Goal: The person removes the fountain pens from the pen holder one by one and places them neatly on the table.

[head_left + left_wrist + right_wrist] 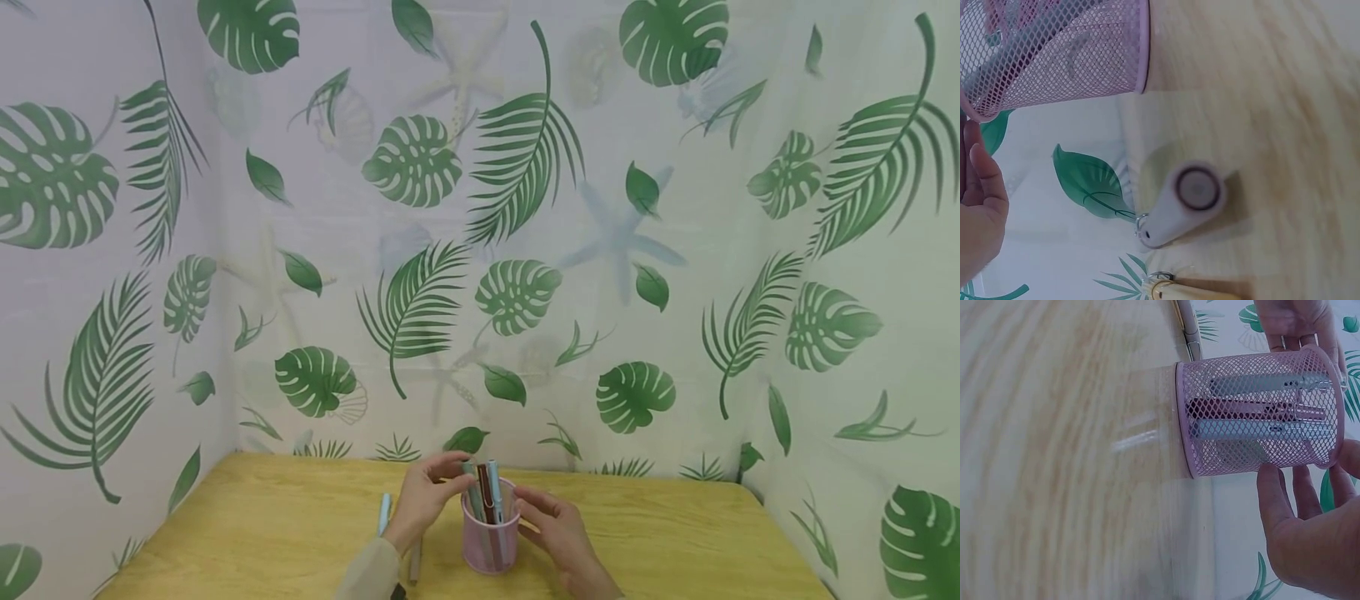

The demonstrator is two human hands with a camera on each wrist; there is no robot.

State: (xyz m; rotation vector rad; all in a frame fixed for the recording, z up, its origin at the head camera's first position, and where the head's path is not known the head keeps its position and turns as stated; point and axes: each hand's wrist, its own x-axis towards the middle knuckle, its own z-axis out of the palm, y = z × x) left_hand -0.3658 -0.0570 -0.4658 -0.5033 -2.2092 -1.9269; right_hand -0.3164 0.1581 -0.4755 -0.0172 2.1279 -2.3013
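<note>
Over the pink mesh cup (472,546), the left hand (427,496) looks to be pinching a near-upright grey-green pen (476,502) inside; right hand (558,531) just rests loose fingers against the cup's right. Blue pen (385,510) lies leftward, tabletop (285,517).

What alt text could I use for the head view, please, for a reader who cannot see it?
A left hand appears to pinch a greenish pen in a pink pen cup, while the right hand touches the cup's side. More pens lie on the wooden table near the left sleeve; a leaf-printed wall covering fills the background.
</note>
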